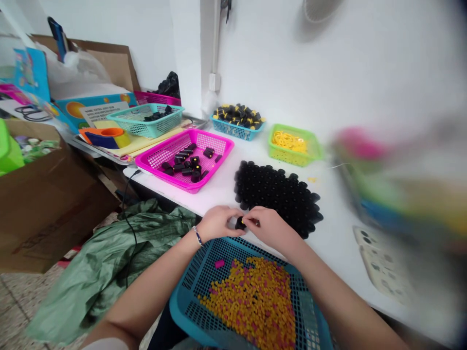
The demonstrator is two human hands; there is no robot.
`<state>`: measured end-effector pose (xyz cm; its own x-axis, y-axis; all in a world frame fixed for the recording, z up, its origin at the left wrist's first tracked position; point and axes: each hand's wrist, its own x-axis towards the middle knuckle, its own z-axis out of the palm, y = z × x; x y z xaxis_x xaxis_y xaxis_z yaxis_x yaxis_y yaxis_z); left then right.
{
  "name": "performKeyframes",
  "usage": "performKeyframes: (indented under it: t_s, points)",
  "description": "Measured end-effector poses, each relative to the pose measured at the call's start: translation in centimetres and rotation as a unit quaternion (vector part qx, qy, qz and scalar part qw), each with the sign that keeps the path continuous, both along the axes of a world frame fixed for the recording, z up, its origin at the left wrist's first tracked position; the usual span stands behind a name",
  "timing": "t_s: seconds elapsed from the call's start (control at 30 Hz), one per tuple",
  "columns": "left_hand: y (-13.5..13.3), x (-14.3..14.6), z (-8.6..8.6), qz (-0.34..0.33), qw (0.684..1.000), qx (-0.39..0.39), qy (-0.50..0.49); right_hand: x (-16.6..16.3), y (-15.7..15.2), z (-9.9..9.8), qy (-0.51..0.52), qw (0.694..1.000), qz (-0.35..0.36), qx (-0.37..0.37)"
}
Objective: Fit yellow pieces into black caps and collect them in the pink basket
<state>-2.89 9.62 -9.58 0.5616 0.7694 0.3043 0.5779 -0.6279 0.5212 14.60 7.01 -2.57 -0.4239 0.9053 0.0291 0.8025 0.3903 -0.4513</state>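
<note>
Teal basket (176, 306) nearest; black piece (239, 224) between hands (219, 224) (269, 226), left gripping, right pinching yellow bit (243, 221).

A small black piece (240, 224), rounded in outline and partly hidden, is held up at six o'clock from the view's centre. A tiny yellow bit (243, 222) shows at its two o'clock; whether it is seated inside is unclear.

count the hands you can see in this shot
2. The left hand is around a small black part, by the teal basket's far rim; the right hand has its fingertips at that part. The blurred right side could hide more.
</note>
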Motion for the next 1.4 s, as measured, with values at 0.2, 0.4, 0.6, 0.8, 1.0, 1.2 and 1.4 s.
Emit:
performKeyframes:
  t_s: [0.2,0.4,0.6,0.8,1.0,1.2,1.4]
  points:
    - [0.1,-0.2,0.0,-0.002,0.998,-0.053,-0.039,0.1,2.8,1.2,0.059,0.975,-0.038,-0.210]
    - [-0.1,-0.3,0.1,0.002,0.993,-0.096,-0.073,-0.1,5.5,2.0,0.097,0.923,-0.046,-0.370]
    - [0.1,-0.4,0.2,-0.002,0.994,-0.092,-0.065,-0.6,6.7,2.1,0.114,0.887,-0.034,-0.447]
    - [0.0,-0.4,0.0,0.004,0.997,-0.055,-0.047,-1.5,6.4,3.2,0.011,0.932,-0.017,-0.363]
    - [-0.2,-0.6,-1.2,-0.003,0.997,0.076,-0.026,0.1,0.1,7.2,0.025,0.997,-0.038,-0.057]
    - [0.1,-0.3,-1.5,-0.031,0.987,0.155,0.011,3.2,-7.0,4.8,0.052,0.986,-0.008,-0.156]
    - [-0.5,-0.1,1.3,-0.043,0.987,0.129,0.081,6.1,-11.1,-5.8,-0.098,0.965,-0.080,-0.229]
